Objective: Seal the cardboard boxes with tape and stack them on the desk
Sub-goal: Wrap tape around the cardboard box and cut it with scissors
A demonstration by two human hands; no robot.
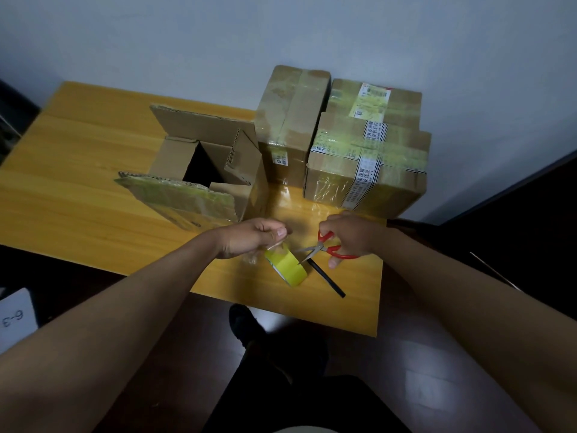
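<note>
Two bare forearms, no sleeves reaching anywhere in view. Left hand (249, 239) without rings or a watch. Right hand (352, 235) with a thin dark band at the wrist (394, 222) (strap or bracelet, too dim to tell), at about three o'clock from the knuckles. Dark trousers (312, 401) at six o'clock, plain, no pattern to make out. One dark shoe (246, 323) just above them, rounded toe, details lost in shadow.

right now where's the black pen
In the head view the black pen lies on the desk near its front edge, just right of the yellow tape roll, below the scissors.
</note>
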